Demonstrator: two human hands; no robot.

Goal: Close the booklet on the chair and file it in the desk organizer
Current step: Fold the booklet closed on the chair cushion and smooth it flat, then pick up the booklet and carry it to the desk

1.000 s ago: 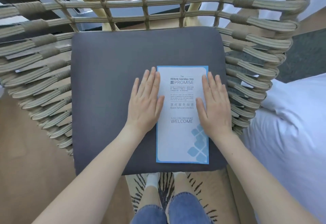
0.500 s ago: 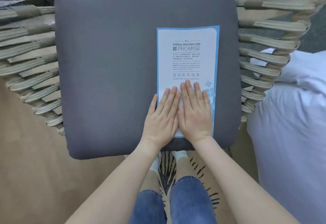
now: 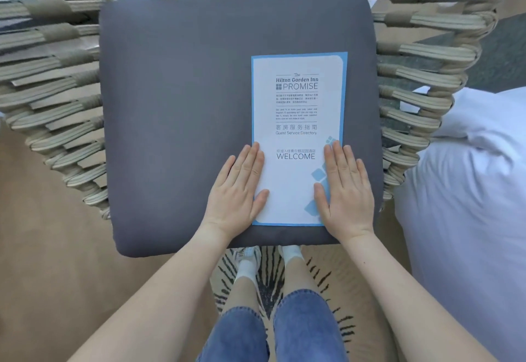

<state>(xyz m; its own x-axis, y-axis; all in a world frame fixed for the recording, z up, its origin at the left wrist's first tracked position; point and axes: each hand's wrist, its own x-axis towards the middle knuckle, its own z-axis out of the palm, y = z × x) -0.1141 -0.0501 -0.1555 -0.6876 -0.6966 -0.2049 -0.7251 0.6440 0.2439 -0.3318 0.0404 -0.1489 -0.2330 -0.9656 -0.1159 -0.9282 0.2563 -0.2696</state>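
Observation:
A closed white booklet [image 3: 297, 111] with a blue border and "WELCOME" printed on its cover lies flat on the right half of the chair's grey cushion [image 3: 176, 105]. My left hand [image 3: 236, 190] rests palm down on the booklet's lower left edge, partly on the cushion. Over the lower right edge lies my right hand [image 3: 345, 190], flat, fingers together. Neither hand grips the booklet. No desk organizer is in view.
The chair [image 3: 57, 71] has woven beige rope sides and back around the cushion. A white bed [image 3: 469, 190] stands close on the right. A striped rug [image 3: 327, 276] and my legs in jeans are below the chair's front edge; wooden floor lies to the left.
My hands, pressed side by side on the booklet's lower middle half a second ago, have slid apart to its left and right edges. The booklet stays put.

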